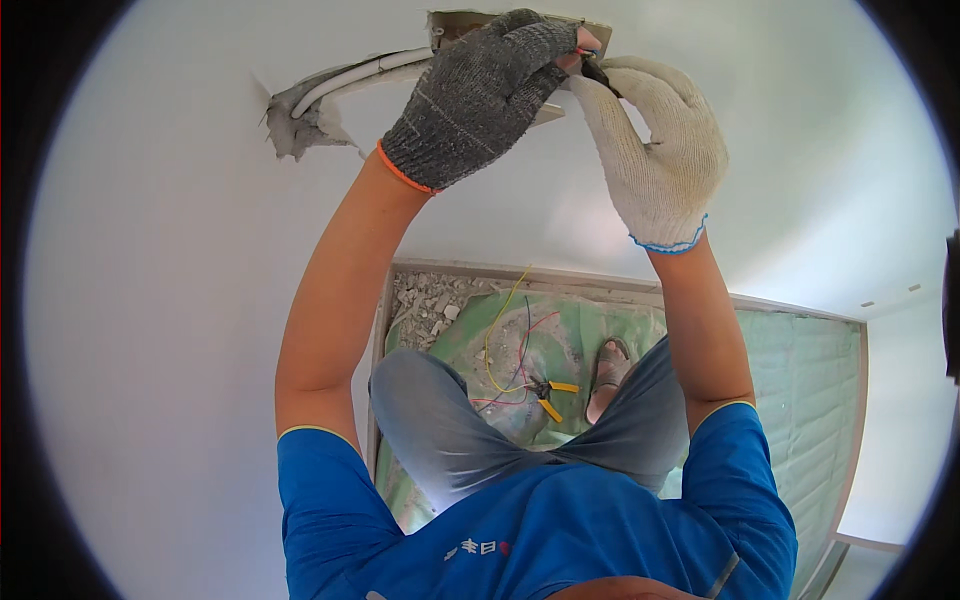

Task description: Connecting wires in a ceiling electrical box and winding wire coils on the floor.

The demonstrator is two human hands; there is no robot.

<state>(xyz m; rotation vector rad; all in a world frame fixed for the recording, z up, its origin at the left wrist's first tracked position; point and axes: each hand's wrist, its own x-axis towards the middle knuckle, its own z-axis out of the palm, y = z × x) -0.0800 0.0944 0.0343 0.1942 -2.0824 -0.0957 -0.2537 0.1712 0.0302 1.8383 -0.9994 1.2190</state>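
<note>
My left hand (482, 98), in a dark grey knitted glove with an orange cuff, is raised to an opening (455, 22) in the white wall. Its bare fingertips pinch thin coloured wires (586, 51), red and blue among them. Close beside it, my right hand (668, 140) wears a cream knitted glove with a blue cuff. Thumb and fingers there close on a small black piece (598, 74) against the wires; its exact kind is too small to make out. A white conduit pipe (362, 76) runs along a broken-out channel to the opening, partly behind my left hand.
Pliers with yellow handles (548, 393) lie on the green floor sheet (575, 320) between my legs. Loose yellow, red and blue wires (489, 345) lie around them. Broken rubble (428, 305) is heaped at the wall's foot, and my sandalled foot (607, 375) stands to the right.
</note>
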